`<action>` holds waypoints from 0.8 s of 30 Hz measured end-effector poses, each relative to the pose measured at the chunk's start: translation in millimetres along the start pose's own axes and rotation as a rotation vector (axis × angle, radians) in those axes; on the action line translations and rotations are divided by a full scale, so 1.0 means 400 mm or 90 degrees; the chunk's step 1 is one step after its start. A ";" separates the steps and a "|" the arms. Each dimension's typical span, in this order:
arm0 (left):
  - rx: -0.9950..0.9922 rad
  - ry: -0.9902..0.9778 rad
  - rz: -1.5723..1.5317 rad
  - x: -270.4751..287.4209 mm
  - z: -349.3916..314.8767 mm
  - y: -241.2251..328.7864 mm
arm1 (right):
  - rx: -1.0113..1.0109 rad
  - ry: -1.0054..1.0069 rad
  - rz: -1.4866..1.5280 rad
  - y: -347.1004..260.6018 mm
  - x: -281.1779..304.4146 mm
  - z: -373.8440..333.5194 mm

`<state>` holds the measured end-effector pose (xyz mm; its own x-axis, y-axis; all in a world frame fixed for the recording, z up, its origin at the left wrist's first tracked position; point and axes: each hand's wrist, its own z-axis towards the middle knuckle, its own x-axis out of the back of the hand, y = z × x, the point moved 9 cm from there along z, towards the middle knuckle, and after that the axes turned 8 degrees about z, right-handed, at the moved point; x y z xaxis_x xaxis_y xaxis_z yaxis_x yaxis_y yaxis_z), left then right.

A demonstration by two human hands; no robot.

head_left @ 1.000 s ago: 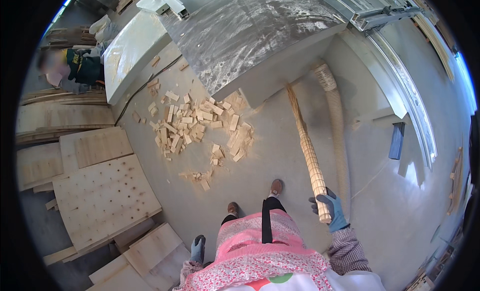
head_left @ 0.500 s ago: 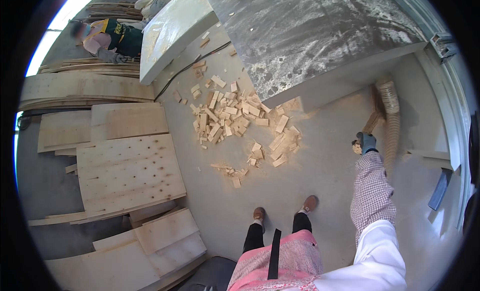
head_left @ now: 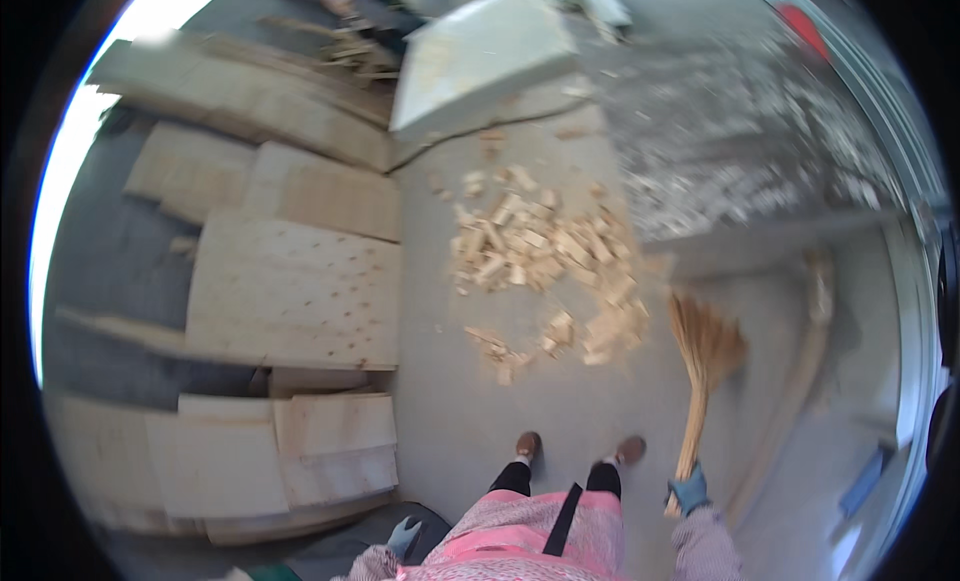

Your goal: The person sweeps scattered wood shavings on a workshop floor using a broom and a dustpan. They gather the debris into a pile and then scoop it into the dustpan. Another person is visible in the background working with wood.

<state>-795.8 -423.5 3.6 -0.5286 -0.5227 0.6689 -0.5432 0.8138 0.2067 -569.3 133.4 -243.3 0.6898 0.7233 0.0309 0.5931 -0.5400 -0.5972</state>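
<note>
The largest thing is the grey floor (head_left: 450,411), with layered plywood sheets (head_left: 295,291) along its left side and a broad, dusty dark tabletop (head_left: 740,131) jutting in from the upper right. A pale hose (head_left: 800,381), blurred, runs down the right of the floor, so any swing of the broom would be safest kept short on that side. A loose heap of wood offcuts (head_left: 530,246) lies by the tabletop's near corner, and the broom (head_left: 697,391) stands just to its right, bristles fanned away from the person; whether they touch the floor cannot be told. Good control would likely come from keeping that fan low and spread, its broad side toward the wood, with slow, even pressure so that light pieces do not scatter toward the shoes (head_left: 631,449). The gloved right hand (head_left: 690,489) has its fingers wrapped round the handle near the end; a firm but unlocked wrist should let the bristles turn. The gloved left hand (head_left: 404,537) hangs low, its fingers apparently parted, with nothing visible in them; it could steady the handle if the broom twists.
</note>
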 end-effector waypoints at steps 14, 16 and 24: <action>-0.240 -0.148 -0.037 0.042 0.435 0.090 | -0.244 -0.107 0.526 -0.221 -0.666 -0.204; -0.261 -0.140 -0.079 0.080 0.509 0.142 | -0.280 -0.215 0.589 -0.213 -0.771 -0.142; -0.207 -0.059 -0.154 0.355 0.651 0.162 | -0.404 -0.427 0.639 -0.446 -1.123 -0.286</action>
<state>-1076.0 -511.2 -74.0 -0.4758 -0.7171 0.5093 -0.4326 0.6950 0.5744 -937.4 -144.5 -59.0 0.7084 -0.1235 -0.6949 0.1739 -0.9237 0.3414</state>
